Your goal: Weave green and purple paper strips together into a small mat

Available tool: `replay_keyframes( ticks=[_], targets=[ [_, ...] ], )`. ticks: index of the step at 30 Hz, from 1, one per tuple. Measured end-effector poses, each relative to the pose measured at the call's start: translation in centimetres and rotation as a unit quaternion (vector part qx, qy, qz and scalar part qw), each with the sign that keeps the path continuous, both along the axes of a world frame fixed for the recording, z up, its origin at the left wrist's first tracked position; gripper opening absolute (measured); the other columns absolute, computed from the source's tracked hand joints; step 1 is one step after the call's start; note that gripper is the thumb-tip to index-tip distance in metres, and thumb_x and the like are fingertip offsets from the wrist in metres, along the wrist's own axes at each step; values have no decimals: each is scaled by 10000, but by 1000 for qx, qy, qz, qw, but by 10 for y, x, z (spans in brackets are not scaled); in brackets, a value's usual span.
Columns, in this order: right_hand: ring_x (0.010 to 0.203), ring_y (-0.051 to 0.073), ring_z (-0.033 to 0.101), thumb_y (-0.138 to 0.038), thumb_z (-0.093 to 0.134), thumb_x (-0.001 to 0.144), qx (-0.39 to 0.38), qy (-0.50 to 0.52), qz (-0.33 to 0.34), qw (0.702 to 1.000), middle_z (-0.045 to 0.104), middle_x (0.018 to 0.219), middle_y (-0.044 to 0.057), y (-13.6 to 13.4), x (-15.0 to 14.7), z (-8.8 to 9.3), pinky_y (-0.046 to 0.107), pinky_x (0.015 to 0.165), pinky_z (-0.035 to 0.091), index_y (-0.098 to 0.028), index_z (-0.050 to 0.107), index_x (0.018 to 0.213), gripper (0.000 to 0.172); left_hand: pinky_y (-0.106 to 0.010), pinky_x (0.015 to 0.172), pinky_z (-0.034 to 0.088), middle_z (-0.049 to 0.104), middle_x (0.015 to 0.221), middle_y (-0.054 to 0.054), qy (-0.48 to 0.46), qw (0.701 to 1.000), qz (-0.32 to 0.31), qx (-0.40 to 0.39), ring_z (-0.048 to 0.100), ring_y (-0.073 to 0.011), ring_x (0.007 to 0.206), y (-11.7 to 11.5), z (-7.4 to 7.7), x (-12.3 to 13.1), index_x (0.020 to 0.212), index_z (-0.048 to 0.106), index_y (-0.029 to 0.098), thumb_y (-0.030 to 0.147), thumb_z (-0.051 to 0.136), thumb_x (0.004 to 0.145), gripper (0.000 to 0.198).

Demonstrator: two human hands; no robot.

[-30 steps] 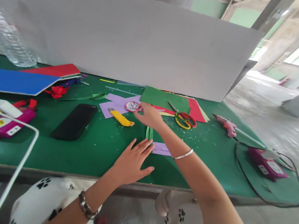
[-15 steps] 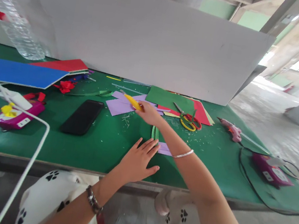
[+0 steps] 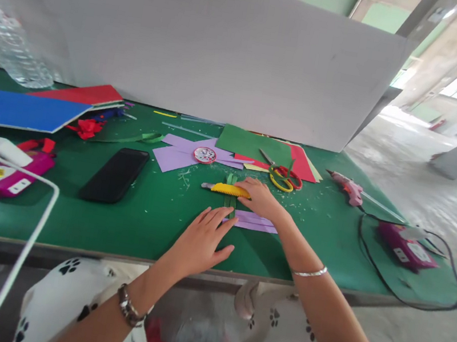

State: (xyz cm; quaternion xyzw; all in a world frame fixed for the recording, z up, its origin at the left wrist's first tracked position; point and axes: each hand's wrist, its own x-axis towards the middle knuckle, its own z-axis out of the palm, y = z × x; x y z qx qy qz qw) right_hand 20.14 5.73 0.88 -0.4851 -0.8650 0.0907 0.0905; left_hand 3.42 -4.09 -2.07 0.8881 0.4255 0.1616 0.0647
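My right hand (image 3: 262, 199) is closed round the handle end of a yellow utility knife (image 3: 229, 189), whose blade end points left. The knife lies across a green strip (image 3: 229, 200) in front of me. My left hand (image 3: 205, 239) rests flat with fingers spread, fingertips at the near end of that strip and the left end of a purple paper strip (image 3: 257, 222). Farther back, a small round red-rimmed disc (image 3: 205, 155) sits on purple paper pieces (image 3: 172, 157). Scissors (image 3: 282, 178) with yellow and red handles lie behind my right hand.
A black phone (image 3: 115, 175) lies left of my hands. Purple power blocks stand at left (image 3: 10, 177) and right (image 3: 407, 245), with cables. A pink glue gun (image 3: 346, 187) lies at the right. Blue board (image 3: 21, 110), green paper (image 3: 254, 145) and a plastic bottle (image 3: 17, 54) are farther back.
My right hand has brought the utility knife nearer and to the right, from over the purple papers to the green strip. The disc is now uncovered. My left hand stays almost in place.
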Motion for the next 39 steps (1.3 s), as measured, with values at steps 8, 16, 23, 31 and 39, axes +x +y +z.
replay_keyframes(
  ticks=[8, 16, 23, 31, 39],
  targets=[
    [1036, 231, 527, -254, 534, 765, 87, 107, -31, 990, 574, 1095, 92, 9, 48, 6, 410, 887, 416, -206, 550, 1127, 365, -501, 1043, 294, 407, 1354, -147, -18, 1000, -5, -19, 380, -277, 1243, 0, -2, -2, 1245, 419, 145, 306, 454, 844, 434],
    [955, 235, 556, -192, 577, 733, 87, 15, -224, 971, 606, 978, 107, 21, 90, -14, 359, 851, 424, -156, 628, 954, 230, -417, 927, 421, 491, 1149, -93, -136, 988, 40, -53, 473, -238, 1081, 7, 0, -6, 1189, 455, 215, 248, 486, 812, 379],
    [897, 227, 572, -184, 560, 756, 64, 11, -257, 964, 603, 983, 101, 25, 86, -16, 327, 759, 443, -175, 637, 918, 180, -400, 963, 380, 467, 1125, -73, -159, 985, 56, -45, 449, -223, 1091, 13, 9, 2, 1143, 479, 219, 221, 488, 809, 334],
    [1018, 288, 514, -251, 508, 804, 78, 19, -296, 952, 566, 1064, 164, 25, 94, -16, 384, 797, 429, -139, 584, 1066, 295, -416, 993, 347, 450, 1128, -72, -150, 987, 51, -31, 417, -224, 1127, 19, 17, 0, 1134, 453, 205, 221, 451, 825, 309],
    [907, 219, 532, -189, 463, 795, 112, 50, -289, 949, 582, 899, 85, 28, 99, -19, 342, 778, 443, -200, 650, 825, 190, -416, 967, 372, 473, 1127, -66, -134, 988, 70, -41, 444, -226, 1100, 14, 11, -19, 1135, 464, 226, 237, 463, 818, 317]
  ],
)
